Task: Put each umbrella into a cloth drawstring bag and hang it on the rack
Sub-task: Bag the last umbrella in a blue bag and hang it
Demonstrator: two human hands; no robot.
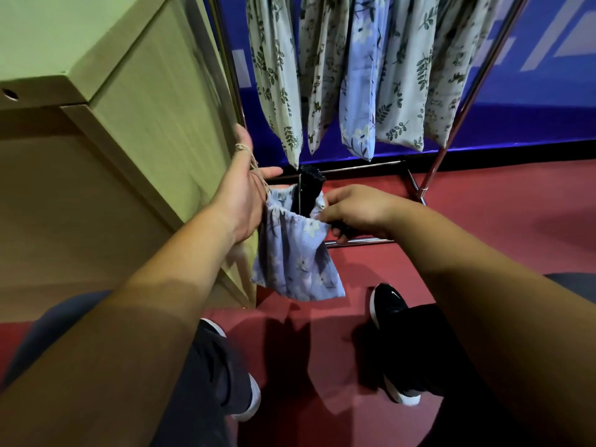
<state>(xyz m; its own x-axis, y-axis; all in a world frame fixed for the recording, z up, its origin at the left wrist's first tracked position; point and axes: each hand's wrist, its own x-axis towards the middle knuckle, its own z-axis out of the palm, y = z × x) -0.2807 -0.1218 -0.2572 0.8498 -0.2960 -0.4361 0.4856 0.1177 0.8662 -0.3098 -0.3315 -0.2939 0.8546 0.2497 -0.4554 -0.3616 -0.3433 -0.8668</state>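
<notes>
Closest to my feed, the left forearm (154, 317) and right forearm (483, 301) are stretching forward over dark trousers and two black shoes (392, 304) that are standing on the red floor (483, 221). Just past them, the left grip (240, 201) is holding its palm flat with fingers spread upward, and the beige drawstring (254, 169) is looping around those fingers and running down to the blue floral bag (296, 259). That bag is hanging between both grips, above the floor. The right grip (358, 211) is curling its fingers and pinching the bag's gathered rim on its far side. A black umbrella (309, 191) is sitting inside the bag, its top end poking out of the mouth. At left, a pale wooden desk (145, 124) is standing right beside the left grip. Farther back, the metal rack (354, 167) is carrying a row of hanging bags (361, 91) in leaf and flower prints, in front of a blue wall (516, 124).
</notes>
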